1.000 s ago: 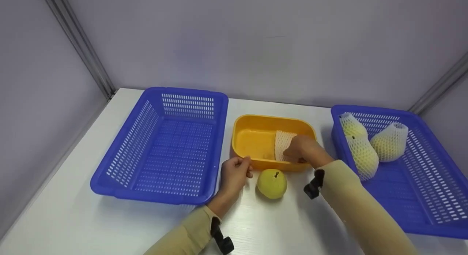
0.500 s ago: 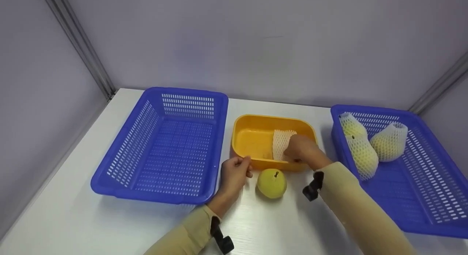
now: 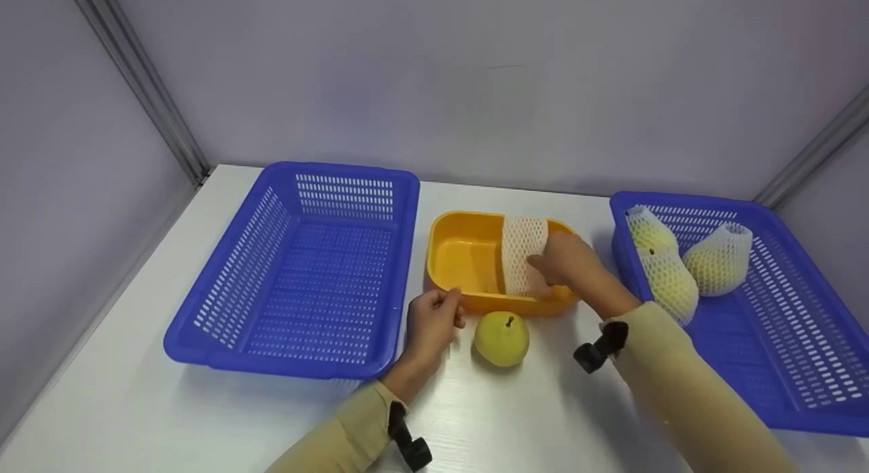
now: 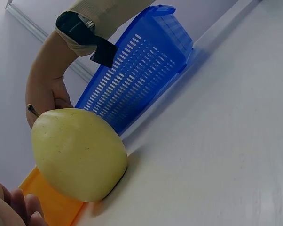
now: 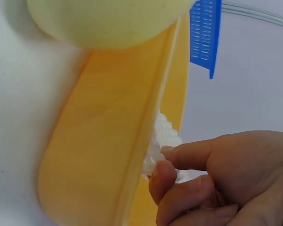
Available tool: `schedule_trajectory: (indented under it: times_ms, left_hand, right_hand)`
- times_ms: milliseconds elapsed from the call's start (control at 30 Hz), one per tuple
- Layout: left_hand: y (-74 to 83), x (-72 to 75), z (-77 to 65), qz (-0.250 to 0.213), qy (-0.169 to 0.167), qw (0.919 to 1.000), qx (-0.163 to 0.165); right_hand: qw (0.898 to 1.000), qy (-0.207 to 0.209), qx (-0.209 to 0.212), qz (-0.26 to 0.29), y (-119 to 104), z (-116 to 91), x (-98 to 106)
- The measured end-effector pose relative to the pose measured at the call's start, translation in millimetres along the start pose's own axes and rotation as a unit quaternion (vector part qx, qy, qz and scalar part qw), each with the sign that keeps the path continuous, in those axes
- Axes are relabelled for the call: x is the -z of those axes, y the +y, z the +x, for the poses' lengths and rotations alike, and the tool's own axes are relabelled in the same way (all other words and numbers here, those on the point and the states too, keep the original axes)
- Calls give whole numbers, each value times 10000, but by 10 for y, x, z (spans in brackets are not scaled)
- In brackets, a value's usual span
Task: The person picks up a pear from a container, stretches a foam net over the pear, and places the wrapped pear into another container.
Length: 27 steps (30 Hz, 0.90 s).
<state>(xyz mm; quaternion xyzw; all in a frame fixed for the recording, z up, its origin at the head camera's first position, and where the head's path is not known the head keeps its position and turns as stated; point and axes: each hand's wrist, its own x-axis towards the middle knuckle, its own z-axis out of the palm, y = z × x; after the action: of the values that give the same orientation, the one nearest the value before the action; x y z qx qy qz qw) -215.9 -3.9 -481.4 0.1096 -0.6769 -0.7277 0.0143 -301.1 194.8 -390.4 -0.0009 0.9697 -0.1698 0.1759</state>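
Observation:
My right hand pinches a white foam net sleeve between thumb and fingers, over the right part of a yellow tub. In the right wrist view the foam net shows above the tub's rim. My left hand has curled fingers and grips the tub's near left corner, thumb and forefinger at the rim. Between my hands, in front of the tub, a bare yellow-green pear sits on the table; the left wrist view shows this pear close up.
A blue basket with nothing in it stands left of the tub. At the right, another blue basket holds three pears in foam nets. A grey wall rises behind the white table.
The foam net has been raised, its far end now reaching over the tub's back rim. My right hand has moved slightly up with it. My left hand stays at the tub's corner.

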Motion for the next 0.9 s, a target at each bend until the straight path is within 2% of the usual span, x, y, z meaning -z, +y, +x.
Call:
schedule_trajectory:
  times_ms: [200,400,467,567,633,733,800,900]
  left_hand:
    - [5,-1,-27,-58,-9,9999,112]
    - [45,-23,-67,-78,266,9995,175]
    - [67,-40,-93,-125,348,9993,45]
    - [110,-70,-157,-129,323,9987,-365]
    - [157,-86,-217,-93,207,9976,-661]
    - [256,-89,-318,-160,-113,9957,-904]
    - [331,-70,-364,-293,-409,9946,-913]
    - [427,-29,-394,-405,-870,9926,-743]
  right_hand:
    - [9980,272,273,501,40,-118,110]
    - [9943,590,373,811,34,-247,211]
    - [9919,728,483,925,33,-300,235]
    - [9869,941,728,1086,40,-400,259]
    - [9821,1079,934,1226,35,-479,264]
    - [9735,1215,1229,1499,-2,-608,255]
    - [9659,1336,1471,1663,-42,-698,233]
    - [9507,1521,1943,1880,-100,-841,172]
